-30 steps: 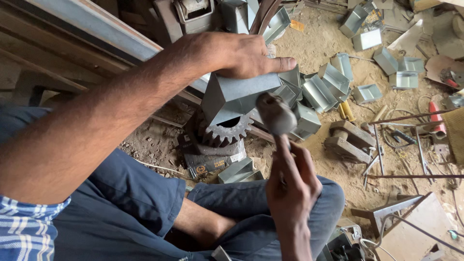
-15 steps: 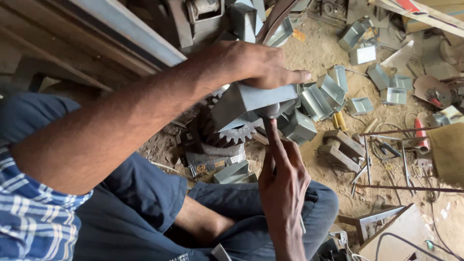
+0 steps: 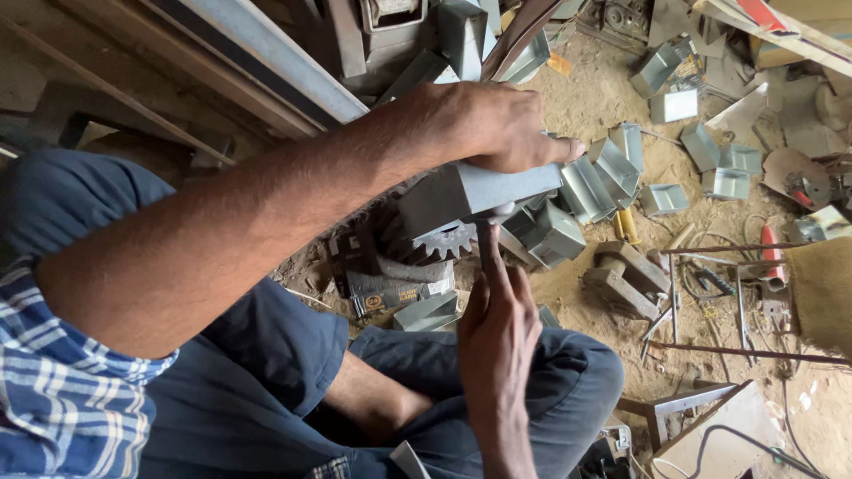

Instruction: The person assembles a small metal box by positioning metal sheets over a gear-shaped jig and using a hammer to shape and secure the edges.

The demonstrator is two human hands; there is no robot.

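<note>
Scrap crowds left hand (image 3: 484, 124) gripping folded metal piece (image 3: 479, 191).

The folded box (image 3: 484, 191) in the middle of the frame is smooth, dull gray sheet metal. The gear (image 3: 435, 239) under it is dark, rough metal. The ground (image 3: 603, 98) at the upper right is dry, gritty sand. The trousers (image 3: 266, 355) at the bottom are soft blue cloth.

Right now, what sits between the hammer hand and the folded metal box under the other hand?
In the head view, only the hammer spans from the right hand up to the grey sheet-metal box pinned by the left hand.
</note>
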